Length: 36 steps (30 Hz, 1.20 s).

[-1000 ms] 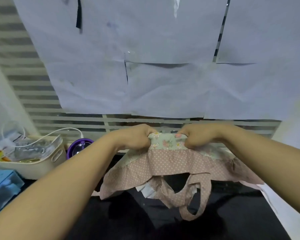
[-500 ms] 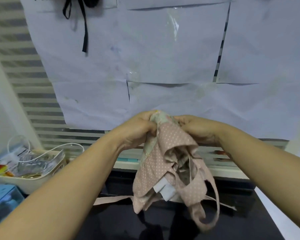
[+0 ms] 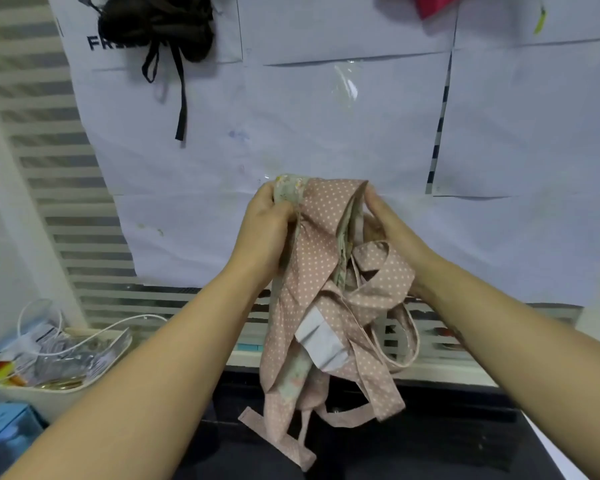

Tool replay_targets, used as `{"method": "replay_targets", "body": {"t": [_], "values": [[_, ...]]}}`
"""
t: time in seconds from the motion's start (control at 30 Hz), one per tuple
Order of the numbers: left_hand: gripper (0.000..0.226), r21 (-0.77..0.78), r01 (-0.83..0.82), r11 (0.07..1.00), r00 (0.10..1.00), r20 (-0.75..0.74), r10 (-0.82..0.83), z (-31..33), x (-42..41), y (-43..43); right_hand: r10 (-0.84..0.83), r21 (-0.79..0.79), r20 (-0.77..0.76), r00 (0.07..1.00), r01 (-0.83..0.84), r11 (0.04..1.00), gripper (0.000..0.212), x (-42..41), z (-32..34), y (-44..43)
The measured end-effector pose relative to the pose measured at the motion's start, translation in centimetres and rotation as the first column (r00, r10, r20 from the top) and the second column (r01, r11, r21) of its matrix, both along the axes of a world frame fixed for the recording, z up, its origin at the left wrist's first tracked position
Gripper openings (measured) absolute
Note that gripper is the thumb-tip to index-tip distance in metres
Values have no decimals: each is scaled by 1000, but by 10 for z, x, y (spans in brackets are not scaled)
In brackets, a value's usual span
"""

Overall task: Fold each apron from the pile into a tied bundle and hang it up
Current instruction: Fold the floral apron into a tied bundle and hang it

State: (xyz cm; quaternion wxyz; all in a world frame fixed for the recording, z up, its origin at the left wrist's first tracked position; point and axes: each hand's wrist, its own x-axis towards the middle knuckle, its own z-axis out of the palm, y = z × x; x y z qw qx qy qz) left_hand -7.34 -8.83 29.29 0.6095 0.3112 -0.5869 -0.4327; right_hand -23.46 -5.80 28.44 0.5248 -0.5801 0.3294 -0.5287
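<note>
Both hands hold a pink polka-dot apron [image 3: 319, 271] up in the air above the dark worktop [image 3: 430, 445], gathered into a long, narrow, hanging fold. The left hand [image 3: 269, 220] grips the upper left edge, where a strip of pale floral cloth shows; its fingers are curled round that edge with the thumb pressed on the front. The right hand [image 3: 388, 226] pinches the upper right edge, thumb along the hem, the other fingers hidden behind the cloth, so how they lie cannot be told. A white label [image 3: 321, 344] shows partway down the fold. The straps hang in loose loops below the right hand, and one strap end [image 3: 278, 441] trails down to lie on the worktop.

At the worktop's left end stands a white basket [image 3: 49, 389] of small clutter with a white cable [image 3: 94, 336] looping out of it, and a blue box [image 3: 4, 431] sits just in front of that. High above the worktop's left part a black tied bundle [image 3: 156, 26] hangs on the paper-covered wall, its ties dangling. High above the right part, a red cloth [image 3: 433, 3] is cut off by the frame's edge
</note>
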Motion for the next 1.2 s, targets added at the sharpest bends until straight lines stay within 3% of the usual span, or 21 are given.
{"method": "replay_targets", "body": {"t": [0.03,0.13,0.2,0.33,0.43,0.5,0.6,0.73,0.87,0.97,1.03,1.1,1.2], "values": [[27,-17,-14,1000,1000,25,14,1,1,-1,29,-18,-14,999,-29,999,69,-3,7,0],[30,-107,-7,994,998,64,14,3,0,-1,80,-128,-205,975,-108,986,31,1,18,6],[34,-173,-21,985,996,81,35,3,-3,0,5,-232,-301,953,-79,969,27,6,18,3],[48,-282,-28,959,994,94,57,6,-5,6,-265,-297,-247,932,188,936,36,13,20,-14],[41,-365,-102,925,966,184,179,5,1,4,-323,-266,-192,927,267,926,30,9,25,-20],[35,-274,-97,957,955,246,168,0,7,1,-321,-227,-115,940,290,930,28,6,28,-20],[40,-63,91,994,924,377,-61,-6,11,5,-302,-170,13,953,299,939,26,0,34,-20],[39,-18,208,978,911,367,-187,-8,12,8,-343,-149,72,936,350,925,20,-1,36,-17],[17,72,321,944,813,490,-314,-3,12,18,-395,-139,173,902,419,897,14,-1,37,-16],[25,151,410,899,719,554,-421,-4,10,19,-416,-169,159,895,440,882,14,-1,40,-17],[25,160,389,907,721,561,-408,-5,8,14,-441,-171,141,887,460,871,14,-3,45,-20],[21,124,303,945,781,535,-321,-3,7,9,-443,-146,128,888,458,877,16,-5,53,-26],[19,43,207,977,834,515,-200,2,9,1,-369,-49,75,926,373,926,49,-11,69,-33]]}}
